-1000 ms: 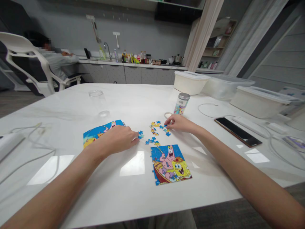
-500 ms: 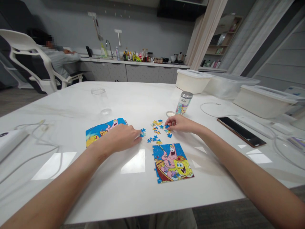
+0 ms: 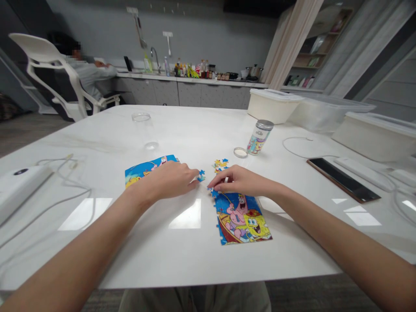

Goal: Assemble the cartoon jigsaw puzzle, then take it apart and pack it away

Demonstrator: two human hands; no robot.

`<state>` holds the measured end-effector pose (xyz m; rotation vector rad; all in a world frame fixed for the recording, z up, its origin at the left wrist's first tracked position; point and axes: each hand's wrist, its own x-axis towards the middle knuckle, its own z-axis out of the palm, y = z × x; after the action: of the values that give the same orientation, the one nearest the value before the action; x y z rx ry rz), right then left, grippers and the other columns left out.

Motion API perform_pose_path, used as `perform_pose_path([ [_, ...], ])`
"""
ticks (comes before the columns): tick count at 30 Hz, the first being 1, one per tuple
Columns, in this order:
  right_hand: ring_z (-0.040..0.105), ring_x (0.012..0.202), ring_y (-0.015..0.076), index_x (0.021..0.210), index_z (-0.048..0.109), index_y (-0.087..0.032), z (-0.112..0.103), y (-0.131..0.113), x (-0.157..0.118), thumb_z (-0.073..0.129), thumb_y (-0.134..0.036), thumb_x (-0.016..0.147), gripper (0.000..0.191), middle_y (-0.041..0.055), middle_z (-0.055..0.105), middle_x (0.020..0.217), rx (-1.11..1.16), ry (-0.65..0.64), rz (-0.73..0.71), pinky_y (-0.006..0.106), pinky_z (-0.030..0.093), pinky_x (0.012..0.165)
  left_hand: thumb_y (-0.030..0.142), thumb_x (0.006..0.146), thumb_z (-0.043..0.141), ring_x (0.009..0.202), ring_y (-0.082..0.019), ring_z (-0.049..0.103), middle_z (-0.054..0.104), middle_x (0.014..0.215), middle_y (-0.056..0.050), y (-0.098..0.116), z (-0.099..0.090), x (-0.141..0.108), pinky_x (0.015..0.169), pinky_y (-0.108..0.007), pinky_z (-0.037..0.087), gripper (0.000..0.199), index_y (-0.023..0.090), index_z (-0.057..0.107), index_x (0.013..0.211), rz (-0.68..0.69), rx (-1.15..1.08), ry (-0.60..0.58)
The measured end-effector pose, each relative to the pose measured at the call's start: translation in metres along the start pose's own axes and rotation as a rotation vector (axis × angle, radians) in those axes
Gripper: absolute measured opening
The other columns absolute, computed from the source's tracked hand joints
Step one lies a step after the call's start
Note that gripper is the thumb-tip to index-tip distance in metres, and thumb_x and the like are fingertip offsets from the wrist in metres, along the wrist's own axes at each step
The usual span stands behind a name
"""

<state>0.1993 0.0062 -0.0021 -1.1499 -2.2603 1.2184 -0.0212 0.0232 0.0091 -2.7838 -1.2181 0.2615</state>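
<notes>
My left hand [image 3: 170, 178] is closed in a pinch on a blue puzzle piece [image 3: 201, 175] just above the table. My right hand [image 3: 238, 180] has its thumb and fingers closed at a blue puzzle piece [image 3: 213, 193], beside the upper left corner of the partly joined jigsaw puzzle [image 3: 242, 219]. That puzzle shows a pink starfish and a yellow sponge figure in a boat. Several loose puzzle pieces [image 3: 221, 163] lie behind my right hand, which hides others. A picture card [image 3: 138, 170] with matching art is partly covered by my left hand.
Behind the pieces stand a printed can [image 3: 260, 138] and a ring-shaped lid [image 3: 240, 152]. A clear jar [image 3: 143, 130] is at the back left. A phone [image 3: 342, 180], cables and storage boxes [image 3: 273, 106] occupy the right. A person sits in a chair [image 3: 52, 73] far left.
My right hand has moved left and nearer, from the loose pieces to the puzzle's upper left corner. My left hand still pinches its piece. The view has shifted slightly.
</notes>
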Motion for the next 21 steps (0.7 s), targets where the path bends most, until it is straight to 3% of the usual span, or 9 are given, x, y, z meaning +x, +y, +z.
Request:
perform_pose_path([
  [6,0.064,0.077,0.0137,0.094,0.065,-0.019,0.004,0.010,0.002,0.066,-0.023,0.078,0.017,0.0031,0.072,0.085,0.102,0.034,0.014,0.026,0.048,0.066,0.044,0.090,0.042,0.057,-0.014,0.054,0.065,0.066,-0.003,0.009,-0.011,-0.006,0.059,-0.027,0.035,0.037,0.022,0.072,0.097,0.099,-0.402,-0.047],
  [12,0.063,0.071,0.0135,0.097,0.064,-0.018,0.006,0.007,0.002,0.066,-0.023,0.076,0.021,0.0028,0.071,0.080,0.140,0.032,0.050,0.027,0.048,0.064,0.048,0.079,0.056,0.056,-0.011,0.049,0.066,0.070,-0.002,0.014,-0.002,0.004,0.055,-0.025,0.035,0.038,0.019,0.074,0.095,-0.061,-0.755,-0.178],
  [18,0.062,0.078,0.0148,0.094,0.067,-0.017,0.001,0.006,0.002,0.061,-0.027,0.081,0.018,0.0052,0.069,0.086,-0.001,0.098,0.007,0.027,0.047,0.066,0.042,0.073,0.058,0.053,-0.010,0.042,0.062,0.065,-0.001,0.013,0.004,0.009,0.048,-0.023,0.031,0.032,0.019,0.075,0.086,-0.157,-0.798,-0.203],
  [21,0.060,0.078,0.0144,0.091,0.067,-0.017,-0.002,0.009,0.001,0.058,-0.025,0.082,0.015,0.0051,0.068,0.086,-0.064,0.068,-0.019,0.027,0.046,0.066,0.041,0.071,0.059,0.054,-0.011,0.044,0.062,0.065,0.000,0.015,0.001,0.007,0.048,-0.023,0.032,0.029,0.020,0.075,0.082,-0.195,-0.788,-0.217],
])
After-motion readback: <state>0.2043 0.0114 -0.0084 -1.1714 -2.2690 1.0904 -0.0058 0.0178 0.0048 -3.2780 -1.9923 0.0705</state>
